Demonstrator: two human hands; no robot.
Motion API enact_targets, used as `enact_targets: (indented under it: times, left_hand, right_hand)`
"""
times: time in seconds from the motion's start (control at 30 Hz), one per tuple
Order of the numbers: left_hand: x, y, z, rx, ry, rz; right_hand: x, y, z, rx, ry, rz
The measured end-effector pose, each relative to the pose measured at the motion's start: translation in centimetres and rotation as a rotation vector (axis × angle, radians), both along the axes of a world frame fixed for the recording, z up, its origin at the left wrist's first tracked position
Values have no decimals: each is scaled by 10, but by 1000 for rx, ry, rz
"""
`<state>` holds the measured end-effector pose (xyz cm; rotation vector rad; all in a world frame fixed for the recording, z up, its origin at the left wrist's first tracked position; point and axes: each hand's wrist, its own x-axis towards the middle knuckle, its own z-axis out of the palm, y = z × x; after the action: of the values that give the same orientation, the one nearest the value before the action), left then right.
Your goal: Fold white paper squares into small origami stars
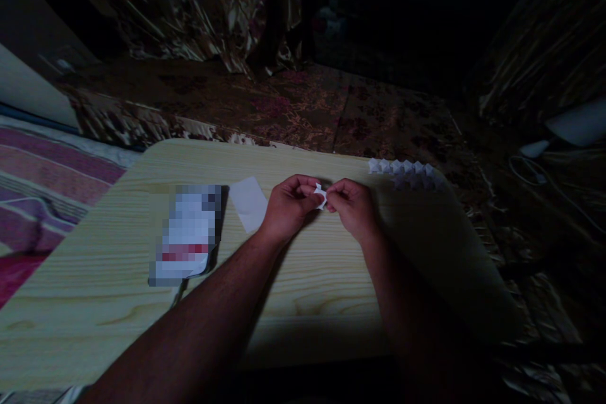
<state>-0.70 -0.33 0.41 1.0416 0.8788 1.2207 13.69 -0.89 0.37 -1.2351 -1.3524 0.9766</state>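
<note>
My left hand (290,205) and my right hand (351,205) meet above the middle of a light wooden table (118,303). Both pinch one small white folded paper piece (320,194) between thumb and fingertips. The fingers of each hand are curled closed around it. A white paper slip (249,202) lies flat on the table just left of my left hand. A row of several small white folded paper shapes (402,168) sits at the table's far right corner, beyond my right hand.
A blurred packet (187,233) with a red band lies left of the paper slip. Patterned dark fabric (293,101) covers the floor beyond the table. A striped cloth (42,170) lies at the left. A white cable (534,170) lies at the right.
</note>
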Motion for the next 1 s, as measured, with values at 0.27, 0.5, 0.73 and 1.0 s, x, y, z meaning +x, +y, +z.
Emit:
enact_targets:
  times: [0.27, 0.5, 0.73, 1.0]
  left_hand:
    - [3, -1, -1, 55, -1, -38]
    - [4, -2, 0, 57, 10, -26]
    - [4, -3, 0, 86, 19, -42]
    - [4, -3, 2, 66, 7, -57]
  right_hand:
    - [-2, 0, 0, -38, 38, 3]
    - [-1, 0, 0, -6, 11, -3]
    - [-2, -1, 1, 34, -36, -27]
    - [-2, 0, 0, -20, 13, -17]
